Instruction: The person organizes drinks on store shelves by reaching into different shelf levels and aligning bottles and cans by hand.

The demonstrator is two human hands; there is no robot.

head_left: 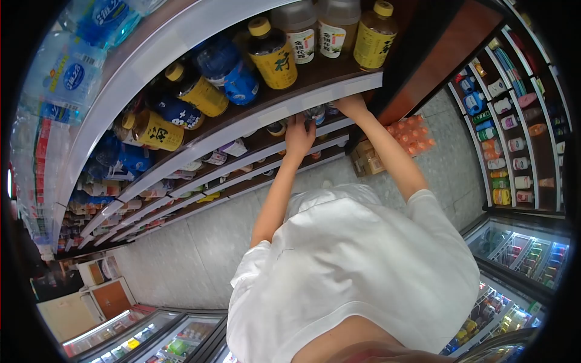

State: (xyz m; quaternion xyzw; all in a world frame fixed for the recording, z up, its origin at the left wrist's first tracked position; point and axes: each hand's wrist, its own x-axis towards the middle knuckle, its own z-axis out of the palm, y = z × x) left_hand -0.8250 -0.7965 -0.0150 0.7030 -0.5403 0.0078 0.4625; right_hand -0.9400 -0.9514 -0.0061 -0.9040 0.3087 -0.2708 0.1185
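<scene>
Both arms reach to the shelf below the top row of drinks. My left hand (299,134) is at the front of that shelf, its fingers against a small item beside a silvery bottle (315,114); what it holds, if anything, is too small to tell. Farther right, my right hand (351,106) goes in under the upper shelf edge (290,107), and its fingertips are hidden behind that edge. Above the hands stand a yellow-labelled tea bottle (272,59), two clear bottles with white labels and another yellow-labelled bottle (373,37).
Lower shelves with packets run down to the left. A cardboard box (367,158) and an orange pack of bottles (411,134) sit on the tiled floor (206,242). Shelves of bottles (520,145) rise at the right; glass-topped coolers line the bottom corners.
</scene>
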